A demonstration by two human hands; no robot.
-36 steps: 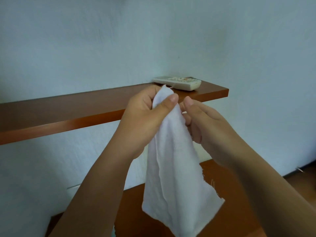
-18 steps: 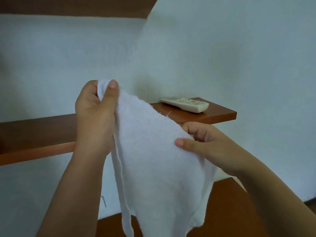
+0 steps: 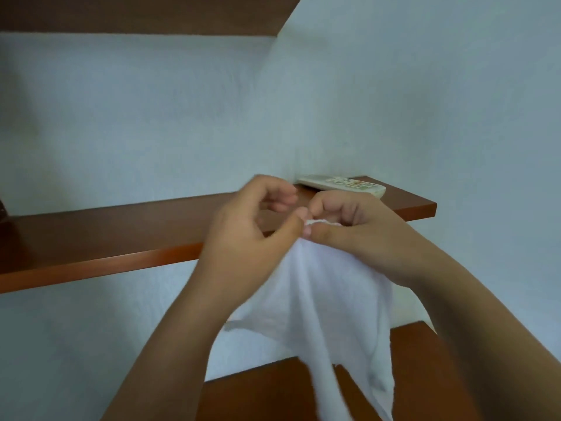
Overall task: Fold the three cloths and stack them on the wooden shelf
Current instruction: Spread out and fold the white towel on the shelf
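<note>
Whereas the white cloth [image 3: 318,299] was spread between two separated hands half a second ago, its top edge is now gathered at one spot. The rest hangs in front of the wooden shelf [image 3: 121,235]. I read that as corners brought together for a first fold. No folded cloth shows on the shelf yet, only a remote control [image 3: 343,185] at its far end. My left hand [image 3: 243,238] and right hand [image 3: 358,235] meet, each pinching the cloth's top between thumb and forefinger, other fingers loosely curled.
</note>
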